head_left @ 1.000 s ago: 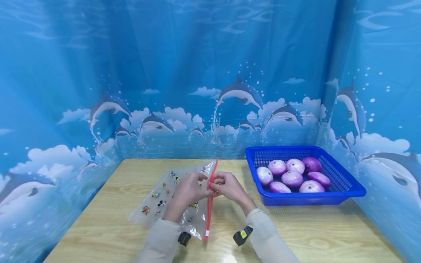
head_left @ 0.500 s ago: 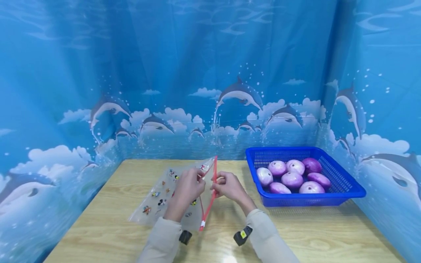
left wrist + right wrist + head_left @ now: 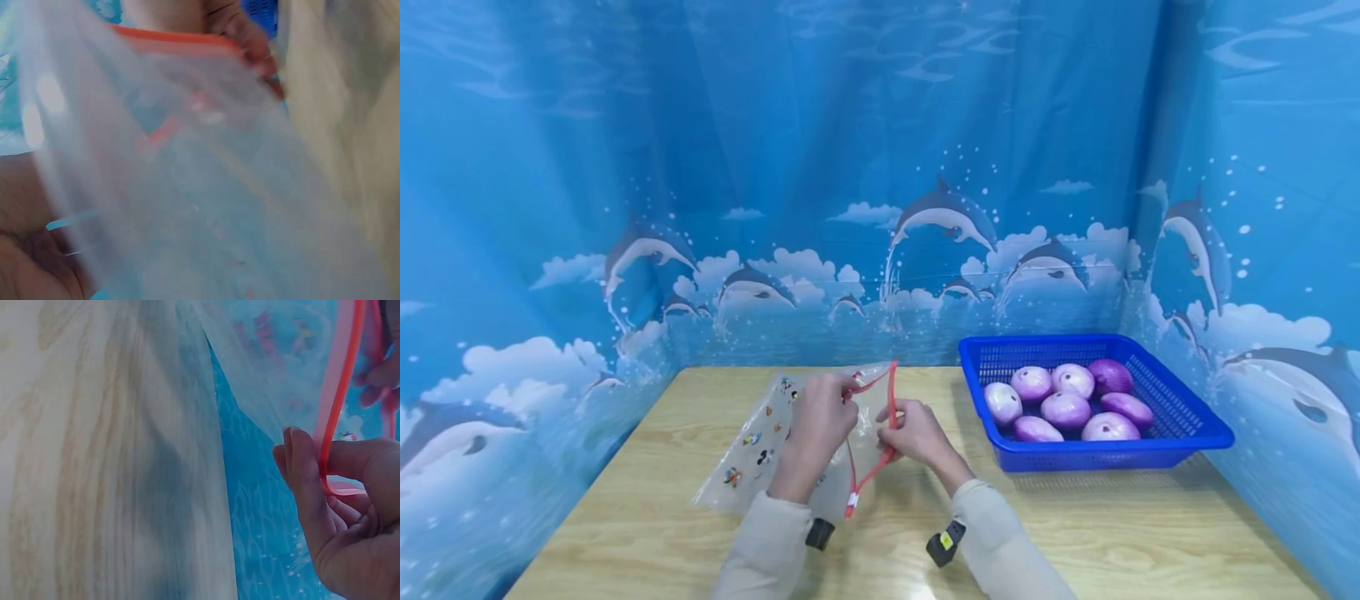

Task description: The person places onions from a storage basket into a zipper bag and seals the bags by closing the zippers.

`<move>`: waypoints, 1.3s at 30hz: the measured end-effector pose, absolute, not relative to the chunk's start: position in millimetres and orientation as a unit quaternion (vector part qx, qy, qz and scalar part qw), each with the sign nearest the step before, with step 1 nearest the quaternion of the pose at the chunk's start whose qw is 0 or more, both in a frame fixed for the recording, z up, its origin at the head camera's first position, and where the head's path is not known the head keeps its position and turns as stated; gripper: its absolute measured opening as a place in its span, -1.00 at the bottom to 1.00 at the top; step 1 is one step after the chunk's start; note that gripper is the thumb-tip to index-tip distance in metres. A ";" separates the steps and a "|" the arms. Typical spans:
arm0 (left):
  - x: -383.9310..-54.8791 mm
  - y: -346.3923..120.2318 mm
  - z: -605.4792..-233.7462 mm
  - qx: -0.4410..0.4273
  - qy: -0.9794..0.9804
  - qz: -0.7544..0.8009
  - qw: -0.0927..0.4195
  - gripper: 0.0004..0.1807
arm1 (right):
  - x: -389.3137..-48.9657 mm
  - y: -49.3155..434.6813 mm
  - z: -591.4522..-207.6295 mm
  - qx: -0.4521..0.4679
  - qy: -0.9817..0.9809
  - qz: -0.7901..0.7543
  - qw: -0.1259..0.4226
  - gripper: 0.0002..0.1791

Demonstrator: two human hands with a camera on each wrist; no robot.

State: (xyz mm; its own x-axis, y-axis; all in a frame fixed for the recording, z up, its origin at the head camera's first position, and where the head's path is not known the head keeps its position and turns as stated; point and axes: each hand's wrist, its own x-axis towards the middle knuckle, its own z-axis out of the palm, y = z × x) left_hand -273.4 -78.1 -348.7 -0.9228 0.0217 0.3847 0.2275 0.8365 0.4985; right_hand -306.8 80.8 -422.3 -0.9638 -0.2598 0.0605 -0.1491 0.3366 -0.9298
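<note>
A clear plastic zipper bag [image 3: 752, 450] printed with small cartoon figures lies across the left-centre of the table, its red-edged mouth spread apart. My left hand [image 3: 822, 425] pinches the left red edge near the far end. On the opposite edge, my right hand [image 3: 917, 433] grips the red strip [image 3: 340, 394] between thumb and fingers, as the right wrist view shows. A white slider [image 3: 852, 500] sits at the near end of the mouth. In the left wrist view the blurred bag film [image 3: 187, 187] covers most of the picture.
A blue plastic basket [image 3: 1112, 454] holding several purple onions [image 3: 1066, 411] stands at the right on the wooden table [image 3: 625, 533]. Blue dolphin-printed curtains [image 3: 820, 167] close off the back and both sides.
The two red edges, together a second ago, have parted. My left hand has moved left with its edge, and the slider end has swung left and away from me.
</note>
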 end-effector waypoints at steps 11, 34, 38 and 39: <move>-261.6 -100.6 -312.4 -0.075 -0.906 -0.250 0.334 -0.76 | -306.4 84.4 -427.0 -0.132 0.821 -0.551 0.066 -0.73; -273.9 -116.0 -292.6 -0.068 -0.955 -0.287 0.033 -0.62 | -314.5 107.3 -409.1 -0.183 0.785 -0.592 0.022 -0.78; -277.8 -118.0 -289.5 -0.069 -0.952 -0.299 -0.010 -0.60 | -317.2 110.6 -407.2 -0.190 0.779 -0.598 0.002 -0.78; -278.6 -118.3 -289.0 -0.067 -0.951 -0.301 -0.020 -0.59 | -317.6 111.8 -406.7 -0.190 0.779 -0.598 -0.002 -0.77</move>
State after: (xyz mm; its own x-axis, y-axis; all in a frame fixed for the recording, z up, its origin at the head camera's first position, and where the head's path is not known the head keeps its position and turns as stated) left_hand -278.6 -118.3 -289.0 -0.9903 0.1386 0.0029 0.1150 0.8102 0.5747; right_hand -317.6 111.8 -406.7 -0.9278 -0.2930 0.2311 -0.2989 0.2128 -0.9302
